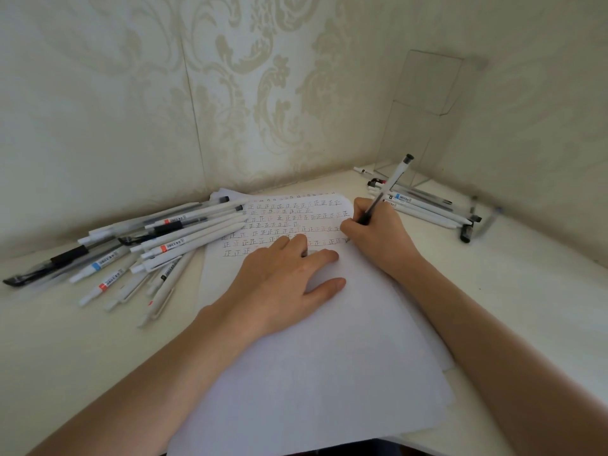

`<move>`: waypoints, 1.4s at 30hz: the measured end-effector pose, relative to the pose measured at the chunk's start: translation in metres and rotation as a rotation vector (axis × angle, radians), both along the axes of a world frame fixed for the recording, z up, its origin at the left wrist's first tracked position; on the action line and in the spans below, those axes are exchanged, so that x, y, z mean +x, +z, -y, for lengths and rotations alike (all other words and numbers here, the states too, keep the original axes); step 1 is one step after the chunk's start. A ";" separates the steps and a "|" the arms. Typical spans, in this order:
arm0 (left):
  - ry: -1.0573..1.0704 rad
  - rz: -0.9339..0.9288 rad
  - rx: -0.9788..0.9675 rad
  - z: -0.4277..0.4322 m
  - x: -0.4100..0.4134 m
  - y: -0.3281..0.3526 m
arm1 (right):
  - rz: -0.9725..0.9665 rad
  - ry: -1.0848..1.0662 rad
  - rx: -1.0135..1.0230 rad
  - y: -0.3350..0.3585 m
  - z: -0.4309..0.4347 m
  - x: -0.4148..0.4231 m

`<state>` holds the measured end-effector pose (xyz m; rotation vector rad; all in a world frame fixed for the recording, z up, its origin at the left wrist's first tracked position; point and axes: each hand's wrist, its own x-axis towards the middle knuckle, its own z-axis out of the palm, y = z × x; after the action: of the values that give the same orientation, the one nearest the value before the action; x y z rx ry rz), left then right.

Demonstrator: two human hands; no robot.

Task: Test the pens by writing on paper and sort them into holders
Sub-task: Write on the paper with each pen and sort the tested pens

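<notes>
A white sheet of paper (316, 350) lies on the desk, its top part filled with rows of small written characters. My left hand (283, 278) rests flat on the paper, fingers spread just below the writing. My right hand (378, 235) grips a white pen with a dark grip (391, 182), its tip on the paper at the right end of the lowest row. A large pile of pens (148, 248) lies to the left of the paper. A smaller pile of pens (424, 205) lies to the right, behind my right hand.
A clear plastic holder (424, 120) stands in the back right corner against the wall. Patterned wallpaper closes the desk (533, 307) off at the back and right. The desk's front edge runs just below the paper's lower right corner.
</notes>
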<state>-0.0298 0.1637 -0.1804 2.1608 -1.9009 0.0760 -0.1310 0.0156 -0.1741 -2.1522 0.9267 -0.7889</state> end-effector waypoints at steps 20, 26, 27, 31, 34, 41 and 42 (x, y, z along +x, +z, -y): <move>-0.006 -0.013 -0.021 -0.002 0.000 0.000 | -0.005 0.007 -0.004 0.002 -0.003 0.000; -0.009 -0.016 -0.014 -0.001 0.000 -0.001 | -0.068 -0.033 -0.056 0.000 -0.002 0.001; -0.014 -0.018 -0.027 -0.001 0.000 -0.001 | -0.068 -0.043 -0.056 0.000 -0.002 0.001; -0.039 -0.218 -0.103 -0.004 0.002 -0.001 | 0.121 -0.087 0.074 0.003 0.000 -0.001; -0.032 -0.392 -0.119 -0.002 0.006 -0.003 | 0.272 -0.048 0.150 0.006 -0.002 -0.003; 0.074 -0.665 -0.321 0.001 0.012 0.000 | 0.597 0.216 0.589 0.019 -0.010 -0.003; 0.078 -0.671 -0.328 0.001 0.012 0.000 | 0.589 0.229 0.606 0.020 -0.012 -0.002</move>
<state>-0.0183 0.1630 -0.1802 1.7388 -1.3164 -0.2708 -0.1335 0.0277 -0.1538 -1.3540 0.5053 -0.8263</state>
